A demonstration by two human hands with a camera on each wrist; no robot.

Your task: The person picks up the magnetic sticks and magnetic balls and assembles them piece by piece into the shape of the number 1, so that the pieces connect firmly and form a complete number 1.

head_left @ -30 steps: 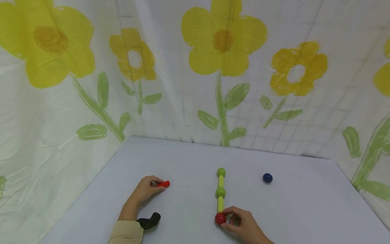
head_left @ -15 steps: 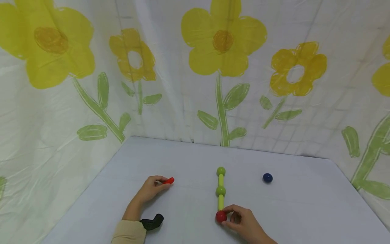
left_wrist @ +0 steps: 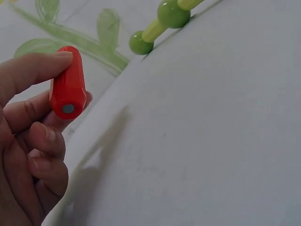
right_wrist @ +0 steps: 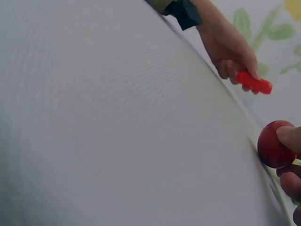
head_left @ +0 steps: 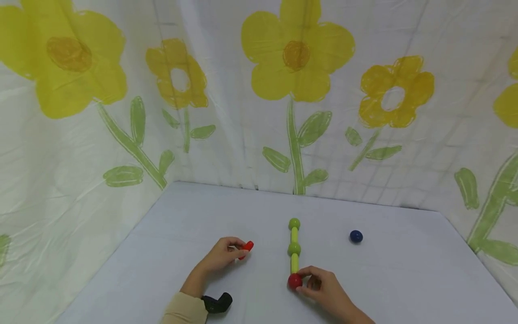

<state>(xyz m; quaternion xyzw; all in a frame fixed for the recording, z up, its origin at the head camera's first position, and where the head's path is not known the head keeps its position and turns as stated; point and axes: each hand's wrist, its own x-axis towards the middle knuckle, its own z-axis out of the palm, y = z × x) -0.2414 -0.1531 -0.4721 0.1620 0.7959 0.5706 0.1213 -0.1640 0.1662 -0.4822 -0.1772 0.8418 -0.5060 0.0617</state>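
Note:
Between thumb and fingers my left hand [head_left: 224, 254] pinches a red magnetic rod [left_wrist: 68, 89], raised off the table; a grey metal disc shows in its end in the left wrist view. My right hand [head_left: 323, 288] grips a red ball [head_left: 295, 281] at the near end of a straight chain. From that ball the chain runs away from me: a yellow-green rod [head_left: 294, 263], a green ball [head_left: 294, 248], another yellow-green rod [head_left: 294, 234] and a far green ball [head_left: 294, 223]. The left hand's rod is left of the chain, apart from it.
A dark blue ball [head_left: 356, 236] sits on the white table [head_left: 404, 270], right of the chain. A white curtain [head_left: 226, 148] with painted yellow flowers hangs behind the table. A black camera mount [head_left: 218, 303] is strapped to the left wrist.
My left hand has moved right with the red rod, closer to the chain, and the rod has turned more upright. The right hand has pushed the whole chain slightly away from me.

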